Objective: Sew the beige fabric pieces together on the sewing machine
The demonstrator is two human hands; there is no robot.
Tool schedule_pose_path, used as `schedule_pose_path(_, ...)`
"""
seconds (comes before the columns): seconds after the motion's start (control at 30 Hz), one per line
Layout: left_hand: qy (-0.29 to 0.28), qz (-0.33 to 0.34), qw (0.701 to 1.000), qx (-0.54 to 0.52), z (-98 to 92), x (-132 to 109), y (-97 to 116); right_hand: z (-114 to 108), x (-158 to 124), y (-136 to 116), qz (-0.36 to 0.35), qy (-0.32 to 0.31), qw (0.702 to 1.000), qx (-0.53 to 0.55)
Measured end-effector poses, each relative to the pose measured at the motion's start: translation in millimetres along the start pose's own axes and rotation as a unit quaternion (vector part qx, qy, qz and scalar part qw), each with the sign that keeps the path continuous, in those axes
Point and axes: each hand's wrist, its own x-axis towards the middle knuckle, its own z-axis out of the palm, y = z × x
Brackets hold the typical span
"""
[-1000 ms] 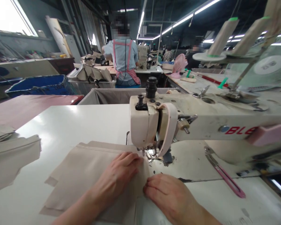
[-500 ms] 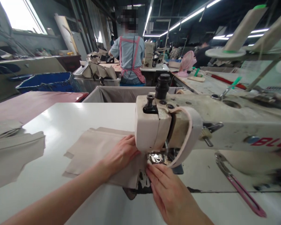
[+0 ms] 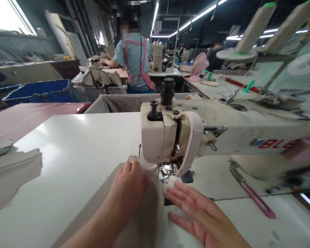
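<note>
A beige fabric piece (image 3: 151,206) hangs bunched from my left hand (image 3: 130,184), whose fingers are closed on its upper edge, left of the needle area. The sewing machine (image 3: 157,137) stands just beyond, its metal presser foot (image 3: 167,169) showing below the head. Right of the cloth, my right hand (image 3: 193,206) is open with fingers spread, close to the machine bed and apart from the fabric. Part of the cloth is hidden behind my left hand and forearm.
More beige fabric pieces (image 3: 15,172) lie at the left of the white table (image 3: 80,151). Pink-handled thread snips (image 3: 253,193) rest on the right of the machine bed. Thread cones (image 3: 255,31) stand above. A person (image 3: 135,58) works ahead, beyond a cloth-lined bin (image 3: 113,103).
My left hand has gathered and lifted the fabric, which lay flat on the table, and drawn it nearer. My right hand has moved back from the presser foot, its fingers spreading.
</note>
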Motion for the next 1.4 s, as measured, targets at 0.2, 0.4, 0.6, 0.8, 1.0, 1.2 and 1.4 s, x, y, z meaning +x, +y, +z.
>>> schedule_pose_path(0.2,-0.052,0.037,0.997,0.050,-6.3,-28.6,8.9,16.3,3.1,-3.1,0.056,-0.040,0.997,0.047)
schedule_pose_path(0.4,-0.030,-0.050,0.953,-0.299,9.2,-33.2,27.1,12.9,29.2,-13.4,-0.016,0.003,1.000,-0.023)
schedule_pose_path(0.6,-0.078,-0.096,0.894,-0.431,10.9,-24.0,27.8,15.3,32.0,-13.4,-0.021,-0.004,0.999,-0.047)
schedule_pose_path(0.8,-0.078,-0.081,0.862,-0.494,5.9,-23.8,22.0,9.1,35.8,-10.6,-0.025,0.022,0.996,-0.087)
schedule_pose_path(1.0,-0.037,-0.077,0.892,-0.443,-0.1,-28.4,24.5,9.9,35.4,-8.6,-0.039,0.047,0.989,-0.133)
schedule_pose_path(1.2,0.062,-0.012,0.921,-0.384,-1.5,-32.6,33.0,19.5,34.0,-11.1,-0.022,0.046,0.994,-0.094)
schedule_pose_path(1.4,0.099,0.032,0.910,-0.402,8.1,-38.4,39.2,25.3,31.2,-17.1,-0.009,0.030,0.999,-0.035)
